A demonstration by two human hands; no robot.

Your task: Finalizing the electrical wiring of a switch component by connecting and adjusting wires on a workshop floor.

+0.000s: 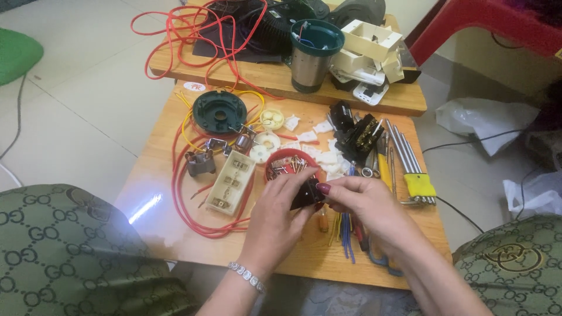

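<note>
The left hand and the right hand both grasp one small black part, held just above the wooden surface. It is perhaps a switch; the fingers cover much of it. Behind it stands a red bowl with small metal pieces, and beside it a cream terminal block.

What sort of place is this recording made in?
Probably a home repair spot on a tiled floor: a low wooden table strewn with red wires, hex keys and appliance parts, both hands holding a small black part.
</note>
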